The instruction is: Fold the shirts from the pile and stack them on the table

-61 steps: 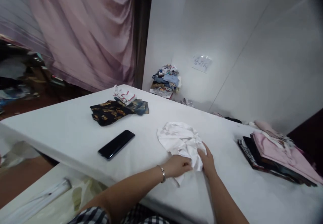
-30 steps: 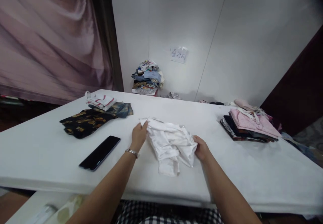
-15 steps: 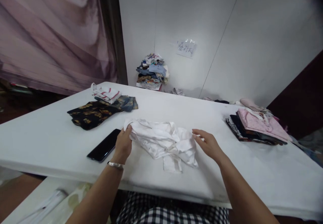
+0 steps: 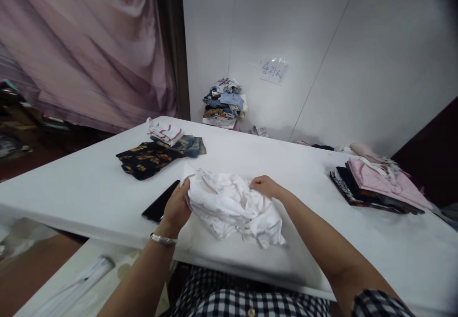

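The right hand (image 4: 264,186), open and just off the white garment (image 4: 231,206) half a second ago, now grips its far edge near the middle, having crossed over from the right end. The left hand (image 4: 176,209) keeps its hold on the left edge, and the cloth (spread wide and flat a moment ago) is now bunched higher between both hands and lies nearer the table's (image 4: 89,198) front edge, partly covering the phone (image 4: 160,202).

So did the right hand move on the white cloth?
Yes. The right hand went from the white cloth's right edge to its far top, toward the wall.
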Available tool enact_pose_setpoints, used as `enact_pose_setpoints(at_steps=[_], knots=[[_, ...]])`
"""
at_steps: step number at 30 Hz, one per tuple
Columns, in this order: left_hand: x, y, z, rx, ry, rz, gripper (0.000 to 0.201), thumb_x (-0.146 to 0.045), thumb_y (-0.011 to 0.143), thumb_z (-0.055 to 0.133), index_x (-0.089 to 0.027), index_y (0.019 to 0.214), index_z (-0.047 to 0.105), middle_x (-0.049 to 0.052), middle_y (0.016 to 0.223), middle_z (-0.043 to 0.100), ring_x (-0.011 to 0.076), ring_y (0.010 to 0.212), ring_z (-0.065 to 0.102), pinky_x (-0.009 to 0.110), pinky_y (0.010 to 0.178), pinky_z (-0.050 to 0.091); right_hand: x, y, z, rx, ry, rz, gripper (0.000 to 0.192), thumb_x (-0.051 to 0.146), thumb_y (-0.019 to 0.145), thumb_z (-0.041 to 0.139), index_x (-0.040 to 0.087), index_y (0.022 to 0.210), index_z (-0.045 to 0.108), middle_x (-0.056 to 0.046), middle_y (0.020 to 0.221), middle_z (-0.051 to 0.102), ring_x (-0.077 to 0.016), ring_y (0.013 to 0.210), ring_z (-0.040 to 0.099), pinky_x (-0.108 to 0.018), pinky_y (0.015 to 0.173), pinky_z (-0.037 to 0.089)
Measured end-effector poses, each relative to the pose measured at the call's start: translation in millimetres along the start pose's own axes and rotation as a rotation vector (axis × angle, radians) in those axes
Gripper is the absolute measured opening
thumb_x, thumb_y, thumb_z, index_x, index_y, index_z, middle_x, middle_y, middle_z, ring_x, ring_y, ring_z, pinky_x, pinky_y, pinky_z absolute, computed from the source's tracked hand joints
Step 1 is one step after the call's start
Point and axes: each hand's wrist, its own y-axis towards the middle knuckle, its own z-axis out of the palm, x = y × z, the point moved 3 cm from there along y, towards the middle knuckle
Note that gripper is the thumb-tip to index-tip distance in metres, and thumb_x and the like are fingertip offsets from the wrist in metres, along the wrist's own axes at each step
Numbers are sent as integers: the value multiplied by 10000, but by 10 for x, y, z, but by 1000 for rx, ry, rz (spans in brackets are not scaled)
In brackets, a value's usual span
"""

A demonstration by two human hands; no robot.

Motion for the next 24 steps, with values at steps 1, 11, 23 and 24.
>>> enact_pose_setpoints(at_steps=[1, 11, 23, 24], knots=[[9, 16, -34, 0, -15, -12, 427, -457, 752, 657, -188, 1084, 664, 70, 1029, 733, 270, 1134, 613, 368, 930, 530, 18, 6, -39, -36, 60, -29, 122, 303, 701, 666, 199, 646, 702, -29, 728, 699, -171, 706, 600, -305, 676, 461], [51, -4, 92, 64, -176, -111, 457, -385, 769, 660, -168, 1169, 616, 90, 1067, 722, 271, 1108, 629, 391, 958, 511, -150, -10, 48, 4, 120, 150, 193, 370, 621, 784, 197, 696, 743, -52, 743, 716, -157, 638, 565, -284, 592, 411], [32, 27, 100, 120, -72, -109, 507, -444, 744, 687, -160, 1160, 629, 119, 1087, 710, 292, 1086, 634, 390, 929, 522, 28, -288, -405, -328, 760, -93, 389, 536, 632, 754, 212, 742, 569, 40, 618, 570, -135, 576, 519, -275, 587, 428], [48, 17, 99, 150, -29, -116, 543, -441, 727, 707, -167, 1188, 618, 125, 1117, 701, 296, 1100, 627, 389, 937, 516, -6, -324, -447, -346, 777, -82, 398, 531, 620, 766, 209, 746, 571, 35, 625, 573, -142, 586, 527, -285, 597, 435]])
